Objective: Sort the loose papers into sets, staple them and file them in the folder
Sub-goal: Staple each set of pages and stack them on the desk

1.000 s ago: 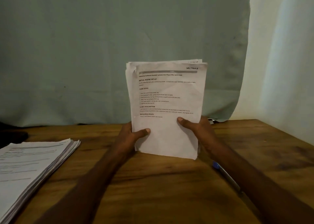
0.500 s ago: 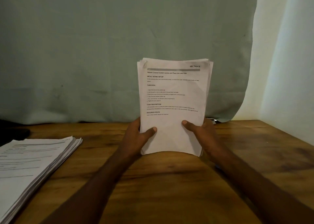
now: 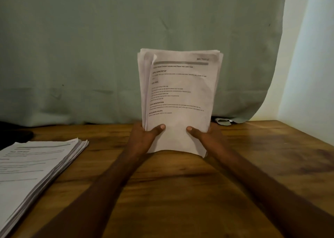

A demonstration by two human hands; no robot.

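Held set: a sheaf of printed papers point(image 3: 178, 100) stands upright on its bottom edge, at or just above the wooden table point(image 3: 180, 192) near the middle; I cannot tell if the edge actually touches the wood. Upright like this, the sheets can be squared off before stapling, I'd judge.
Left hand: the left hand point(image 3: 144, 138) grips the lower left edge of the sheaf, thumb laid across the front page, the other fingers hidden behind.
Right hand: the right hand point(image 3: 207, 138) mirrors it on the lower right edge, thumb in front, fingers tucked out of sight behind the paper.
Why 2 hands low down: holding both bottom corners lets the top stay free, so loose sheets can drop level. Sensible grip for tapping a stack.
Top edge: ragged! Several sheets poke out at the upper left corner and 1 is curled over, so the set is not yet flush.
Bottom edge: it bows upward between the hands, which suggests a light squeeze inward.
Waiting pile: a thicker stack of papers point(image 3: 36, 169) lies flat at the left of the table, well apart from the held set, fanned slightly at its right side. Probably sheets parked aside from the set in hand.
Backdrop: a green curtain point(image 3: 108, 48) hangs behind the table.
Stapler and folder: neither can be made out. A small dark-and-silver object point(image 3: 224, 120) sits by the curtain hem, too dim to name.
Stage: aligning 1 set; stapling and filing lie ahead.
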